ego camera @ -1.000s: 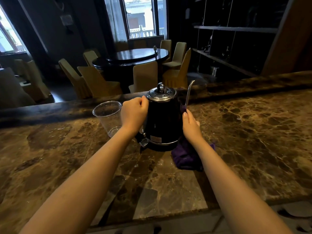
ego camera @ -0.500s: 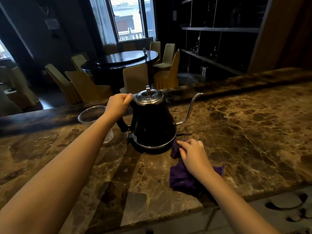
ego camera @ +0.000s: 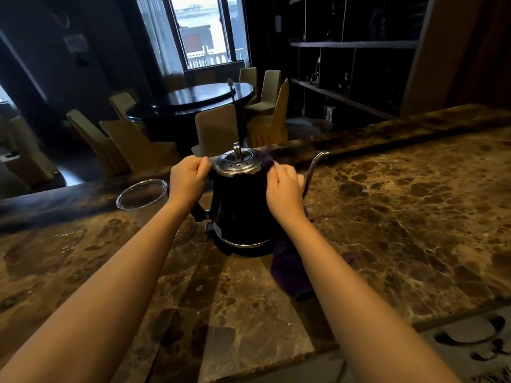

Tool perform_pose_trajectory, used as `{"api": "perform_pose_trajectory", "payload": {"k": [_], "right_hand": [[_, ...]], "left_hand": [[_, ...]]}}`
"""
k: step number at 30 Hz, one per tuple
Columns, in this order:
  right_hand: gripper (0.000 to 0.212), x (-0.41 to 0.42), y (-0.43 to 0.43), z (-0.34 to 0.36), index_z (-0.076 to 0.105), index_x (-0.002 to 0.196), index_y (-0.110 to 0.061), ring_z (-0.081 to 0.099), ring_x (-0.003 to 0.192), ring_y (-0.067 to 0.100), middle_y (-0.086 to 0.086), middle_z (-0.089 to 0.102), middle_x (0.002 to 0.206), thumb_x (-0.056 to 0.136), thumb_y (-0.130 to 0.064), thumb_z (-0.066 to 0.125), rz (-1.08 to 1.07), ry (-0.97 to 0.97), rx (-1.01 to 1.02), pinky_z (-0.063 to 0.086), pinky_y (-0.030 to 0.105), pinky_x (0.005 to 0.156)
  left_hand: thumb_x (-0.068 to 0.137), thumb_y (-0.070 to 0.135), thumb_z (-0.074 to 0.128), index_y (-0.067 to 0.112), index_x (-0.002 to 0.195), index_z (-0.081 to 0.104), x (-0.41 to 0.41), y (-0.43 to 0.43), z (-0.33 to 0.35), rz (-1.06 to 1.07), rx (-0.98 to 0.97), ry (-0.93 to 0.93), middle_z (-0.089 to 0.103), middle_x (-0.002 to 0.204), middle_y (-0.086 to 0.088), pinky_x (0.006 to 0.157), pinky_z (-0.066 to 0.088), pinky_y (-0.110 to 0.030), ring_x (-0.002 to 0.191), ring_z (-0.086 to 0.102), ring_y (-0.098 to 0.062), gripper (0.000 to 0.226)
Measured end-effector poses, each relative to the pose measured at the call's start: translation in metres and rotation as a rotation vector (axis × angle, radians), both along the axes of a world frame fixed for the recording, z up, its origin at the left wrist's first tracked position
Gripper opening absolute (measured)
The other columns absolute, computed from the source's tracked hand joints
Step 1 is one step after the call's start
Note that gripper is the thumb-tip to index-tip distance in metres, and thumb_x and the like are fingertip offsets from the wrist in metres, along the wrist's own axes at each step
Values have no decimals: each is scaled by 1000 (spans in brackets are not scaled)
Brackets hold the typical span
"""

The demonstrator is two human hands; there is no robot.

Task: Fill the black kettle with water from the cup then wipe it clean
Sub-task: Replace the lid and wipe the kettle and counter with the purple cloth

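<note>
Black kettle [ego camera: 240, 205] sits upright on its base on the marble counter [ego camera: 401, 217], lid on. Left hand [ego camera: 188, 179] is curled around the kettle handle. Right hand [ego camera: 284, 189] presses the purple cloth [ego camera: 290, 269] against the kettle's upper right side, fingers clamped on the cloth. Clear cup [ego camera: 142, 199] stands just left.

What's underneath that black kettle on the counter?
The kettle stands on a round dark base on the marble counter. A purple cloth lies against the base's right side; whether it reaches underneath is hidden.
</note>
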State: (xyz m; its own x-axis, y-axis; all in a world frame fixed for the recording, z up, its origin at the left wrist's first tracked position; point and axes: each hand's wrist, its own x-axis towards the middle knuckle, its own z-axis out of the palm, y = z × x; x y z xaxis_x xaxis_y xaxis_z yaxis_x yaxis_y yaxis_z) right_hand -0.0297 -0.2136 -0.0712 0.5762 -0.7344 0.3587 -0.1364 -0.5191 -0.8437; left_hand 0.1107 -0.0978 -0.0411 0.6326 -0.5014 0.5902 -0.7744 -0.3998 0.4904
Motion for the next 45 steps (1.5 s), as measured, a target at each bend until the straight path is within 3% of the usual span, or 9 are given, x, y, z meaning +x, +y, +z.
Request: {"api": "perform_pose_trajectory", "payload": {"k": [8,14,17,22,24,28,37,42,45], "right_hand": [[44,-43,18,-50,36,140,-15,37,113,26,9,42,127,96,-24,36,-94,241,-251,40,37,90],[37,-83,27,-75,50,130,-16,37,116,28,7,45,131,95,-23,42,-17,443,-475,38,37,95],[33,-85,20,-70,58,122,-14,40,112,28,8,50,122,93,-24,45,-25,386,-385,40,37,94],[34,-76,0,-56,57,122,-6,49,111,35,19,53,119,94,-22,43,-282,165,39,39,35,93],[35,-65,-3,-50,56,120,-1,49,112,36,22,51,121,96,-22,41,-283,134,145,38,35,94],[36,-44,7,-53,61,96,7,50,105,40,28,56,110,96,-21,38,-172,263,76,35,38,88],[31,-79,-3,-62,62,115,-7,48,112,28,13,58,115,92,-23,48,105,451,-175,37,32,93],[31,-89,-32,-48,62,117,-8,59,105,24,13,66,115,92,-21,50,-142,144,114,37,24,83],[31,-85,-40,-35,58,121,-16,58,104,17,7,64,117,92,-23,50,-10,-39,259,43,31,91]], "left_hand": [[95,19,36,14,53,39,7,-4,2,-13,11,78,36,58,2,55,18,-31,56,34,-13,42],[94,19,37,7,57,43,11,-3,2,-18,23,82,35,57,1,57,18,-33,55,33,-12,39],[94,19,38,4,61,47,10,-2,2,-28,22,69,35,57,1,59,22,-34,60,37,-20,38],[94,20,38,5,61,46,9,-1,2,-40,27,69,36,57,2,56,19,-31,55,34,-11,38],[95,20,38,7,60,45,9,-1,1,-38,28,64,36,58,2,55,18,-31,57,35,-14,38],[95,19,37,8,57,43,6,-3,1,-46,28,39,35,55,0,55,16,-32,58,35,-17,40],[95,19,38,11,54,43,7,-3,0,-52,13,35,36,54,4,55,17,-31,55,35,-14,42],[95,22,38,10,58,46,10,-2,0,-57,17,62,36,56,4,56,21,-32,54,35,-8,40],[95,21,37,13,53,40,10,-2,1,-56,27,51,35,55,4,53,23,-28,53,34,-8,43]]}}
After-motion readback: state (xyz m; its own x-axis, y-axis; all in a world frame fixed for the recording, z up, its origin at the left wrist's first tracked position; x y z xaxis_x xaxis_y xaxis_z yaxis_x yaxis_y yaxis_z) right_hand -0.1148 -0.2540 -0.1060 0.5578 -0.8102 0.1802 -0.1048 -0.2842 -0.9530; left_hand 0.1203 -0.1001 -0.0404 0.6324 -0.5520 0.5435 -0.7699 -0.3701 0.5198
